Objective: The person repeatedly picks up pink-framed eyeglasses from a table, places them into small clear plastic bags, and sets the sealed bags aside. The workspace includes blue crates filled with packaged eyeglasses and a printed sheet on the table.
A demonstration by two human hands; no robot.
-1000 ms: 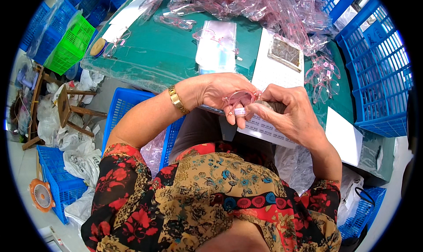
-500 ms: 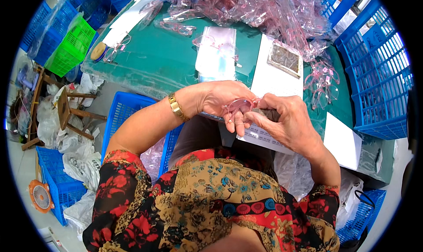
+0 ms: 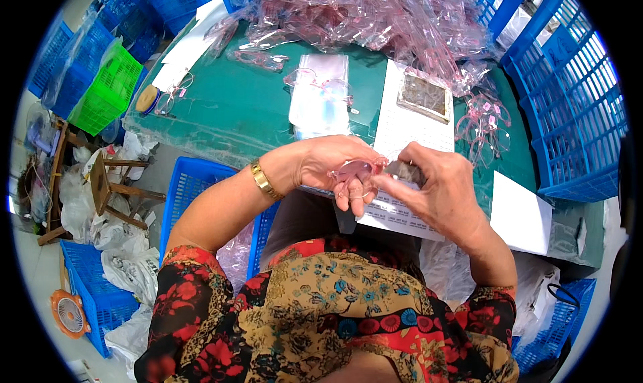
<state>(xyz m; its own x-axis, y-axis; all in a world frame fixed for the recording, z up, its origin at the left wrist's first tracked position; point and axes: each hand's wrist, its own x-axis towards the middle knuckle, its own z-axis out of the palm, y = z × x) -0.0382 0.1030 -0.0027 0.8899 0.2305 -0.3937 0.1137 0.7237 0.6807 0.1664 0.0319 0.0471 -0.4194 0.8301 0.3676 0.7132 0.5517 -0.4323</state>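
My left hand is closed round pink-framed glasses at the middle of the view, its fingertips hanging below the lens. My right hand grips a greyish object, too hidden to name, against the right end of the frame. Under both hands lies a printed white sheet. Just beyond them are clear sleeves with pink glasses on top, a white sheet bearing a framed dark pad, and loose pink glasses.
The green table holds piled bagged glasses, papers and a round tan pad. Blue crates stand right; a green crate, wooden stool and orange fan are left; a blue basket sits near my left arm.
Both hands sit slightly lower in the view, and the table appears shifted down. The small white label seen by my left fingers a second ago no longer shows clearly.
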